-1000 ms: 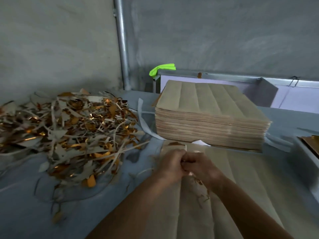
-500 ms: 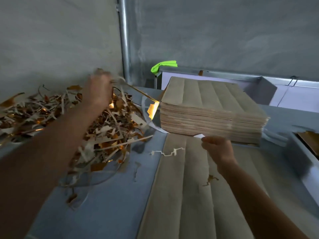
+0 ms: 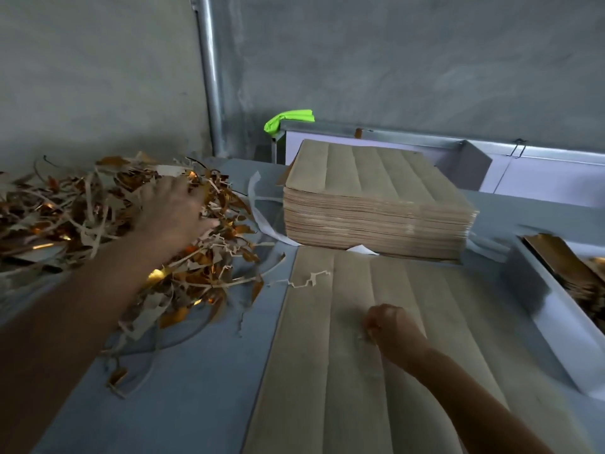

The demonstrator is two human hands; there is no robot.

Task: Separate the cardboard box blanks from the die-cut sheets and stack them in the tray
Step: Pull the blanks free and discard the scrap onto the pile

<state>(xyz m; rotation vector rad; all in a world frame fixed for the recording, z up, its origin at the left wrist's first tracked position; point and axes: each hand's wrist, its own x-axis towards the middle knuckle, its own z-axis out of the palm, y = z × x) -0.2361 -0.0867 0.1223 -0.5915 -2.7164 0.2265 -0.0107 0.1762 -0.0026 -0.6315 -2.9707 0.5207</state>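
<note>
1. The grey-blue worktop carried everything and met a grey wall along its far edge.
2. A large die-cut sheet of brown cardboard lay flat on the near middle of the worktop, creased lengthwise into panels and reaching the near edge.
3. A tall stack of die-cut sheets sat toward the far edge of the worktop, its near side touching the far end of the flat sheet.
4. A heap of scrap trimmings, brown and gold strips, covered the left side of the worktop, well apart from the stack.
5. The tray, pale-walled, stood at the right edge of the worktop, just beside the flat sheet, with gold-brown box blanks lying inside it.
6. The left hand rested on top of the scrap heap, fingers spread and fairly straight, gripping nothing that could be made out.
7. The right hand sat on the flat sheet near its middle, fingers curled into a fist; blur hid whether it pinched any scrap.
8. A thin jagged white offcut lay across the left far corner of the flat sheet.
9. A bright green object hung on a metal frame beyond the worktop's far edge.
</note>
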